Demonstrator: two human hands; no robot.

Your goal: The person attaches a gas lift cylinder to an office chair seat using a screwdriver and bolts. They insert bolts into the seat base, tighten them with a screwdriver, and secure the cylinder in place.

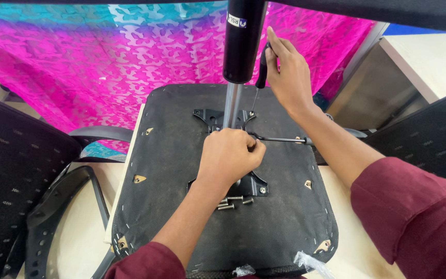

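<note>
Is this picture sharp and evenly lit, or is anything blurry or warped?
Head view: even, soft light, with faint shadows under the left hand; the loose screws and black seat underside are crisp; the black cylinder nearest the lens looks oversized; edges bend slightly outward, wide-lens style; no harsh glare.

The person wears a dark maroon long-sleeved top. Both sleeves are pushed up, the left sleeve (143,262) bunched near the elbow, the right sleeve (414,217) loosely folded and creased, leaving both forearms bare.
</note>
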